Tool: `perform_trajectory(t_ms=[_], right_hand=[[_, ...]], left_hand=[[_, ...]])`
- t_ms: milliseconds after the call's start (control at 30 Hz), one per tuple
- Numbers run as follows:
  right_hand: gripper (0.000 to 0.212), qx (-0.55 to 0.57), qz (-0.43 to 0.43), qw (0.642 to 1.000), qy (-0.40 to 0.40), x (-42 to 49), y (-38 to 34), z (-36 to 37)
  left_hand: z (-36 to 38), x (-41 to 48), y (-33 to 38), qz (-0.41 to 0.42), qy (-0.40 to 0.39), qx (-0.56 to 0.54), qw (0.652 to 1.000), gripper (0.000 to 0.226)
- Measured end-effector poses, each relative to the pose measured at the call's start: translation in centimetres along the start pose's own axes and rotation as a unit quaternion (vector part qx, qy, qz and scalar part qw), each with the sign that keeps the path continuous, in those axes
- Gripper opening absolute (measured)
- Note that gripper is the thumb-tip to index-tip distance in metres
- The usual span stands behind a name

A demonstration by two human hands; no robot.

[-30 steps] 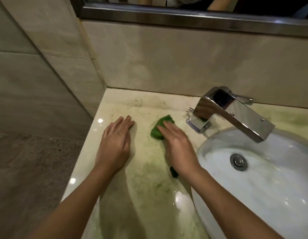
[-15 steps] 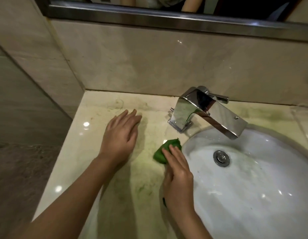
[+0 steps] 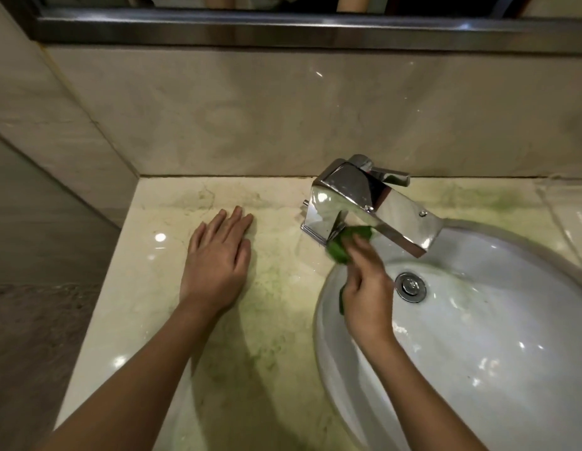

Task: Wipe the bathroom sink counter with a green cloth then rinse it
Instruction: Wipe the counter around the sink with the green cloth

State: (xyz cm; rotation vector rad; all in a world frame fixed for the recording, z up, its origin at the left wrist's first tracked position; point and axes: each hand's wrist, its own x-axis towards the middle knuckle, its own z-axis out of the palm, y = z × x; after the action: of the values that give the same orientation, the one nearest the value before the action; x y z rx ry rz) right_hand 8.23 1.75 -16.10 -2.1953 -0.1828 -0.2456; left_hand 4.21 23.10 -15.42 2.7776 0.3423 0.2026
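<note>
while the left hand [image 3: 218, 262] lies flat on the pale stone worktop [image 3: 146, 288], palm down, its grip spread, fingers straight and close together and pointing toward the back wall [image 3: 250, 118], the right hand [image 3: 364, 288] works at the foot of the chrome faucet [image 3: 374, 203]. the green cloth [image 3: 340, 249] is bunched under the right fingers [image 3: 361, 252], pushed up against the faucet's base where the spout leaves it, right at the back left edge of the white sink [image 3: 478, 369]. a small dark green strip of it also shows below the palm on the thumb side. the right grip lies on top of the cloth with the fingers mostly straight, pressing and not pinching; the fingertips are a little blurred, and the thumb is hidden, so i cannot tell whether it tucks underneath. the right wrist and forearm cross over the rim of the sink. the round metal drain [image 3: 411, 286] sits in the bowl just to the right of that hand, under the spout's end. faint greenish smears mark the worktop between the two hands and also behind the sink on the right. a dark metal mirror frame [image 3: 283, 27] runs along the top of the wall.
</note>
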Motion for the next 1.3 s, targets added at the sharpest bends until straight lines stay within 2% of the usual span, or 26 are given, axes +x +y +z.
perform_trajectory(t_ms=[133, 200, 400, 533, 633, 767, 900, 1033, 1100, 1200, 1233, 1300], right_hand=[[0.056, 0.007, -0.074, 0.992, -0.106, -5.5, -2.3, 0.4], [0.055, 0.007, -0.085, 0.989, -0.117, -6.0, -2.4, 0.4], [0.048, -0.001, -0.022, 0.999, -0.024, 0.3, 0.4, -0.1], [0.044, -0.019, 0.003, 1.0, -0.024, 2.3, 0.9, -0.4], [0.043, 0.003, -0.042, 0.998, -0.049, -0.9, -0.6, 0.0], [0.048, -0.002, -0.122, 0.979, -0.161, -6.2, -3.0, 0.7], [0.053, -0.04, -0.176, 0.957, -0.228, -3.5, -3.2, 1.4], [0.055, -0.049, -0.139, 0.964, -0.223, 2.2, -3.7, 3.9], [0.053, -0.048, -0.181, 0.948, -0.257, 1.6, -4.2, 4.2], [0.046, -0.026, -0.276, 0.907, -0.318, -2.1, -3.0, 1.8], [0.044, -0.018, -0.288, 0.901, -0.324, -2.7, -2.3, 0.6], [0.043, -0.022, -0.28, 0.912, -0.3, -1.6, -1.4, -0.3]], left_hand=[[0.0, 0.1, 0.1, -0.002, -0.006, 0.005, 1.0, 0.051], [0.0, 0.1, 0.1, -0.001, -0.006, 0.006, 1.0, 0.051], [-0.1, 0.1, 0.1, 0.001, 0.0, -0.004, 1.0, 0.05], [-0.1, -0.1, 0.1, 0.003, 0.005, -0.009, 1.0, 0.05], [-0.2, 0.0, 0.2, 0.002, 0.008, -0.011, 1.0, 0.05], [-0.2, -0.1, 0.2, 0.004, 0.004, -0.017, 1.0, 0.051], [-0.3, -0.2, 0.1, 0.005, 0.018, -0.055, 0.998, 0.048], [-0.6, -0.3, 0.1, -0.018, 0.054, -0.131, 0.99, 0.042], [-0.5, -0.4, 0.0, -0.023, 0.065, -0.163, 0.984, 0.041], [-0.6, -0.3, -0.4, -0.035, 0.073, -0.207, 0.975, 0.043], [-0.6, -0.3, -0.4, -0.043, 0.073, -0.213, 0.973, 0.043], [-0.7, -0.3, -0.3, -0.045, 0.064, -0.204, 0.976, 0.043]])
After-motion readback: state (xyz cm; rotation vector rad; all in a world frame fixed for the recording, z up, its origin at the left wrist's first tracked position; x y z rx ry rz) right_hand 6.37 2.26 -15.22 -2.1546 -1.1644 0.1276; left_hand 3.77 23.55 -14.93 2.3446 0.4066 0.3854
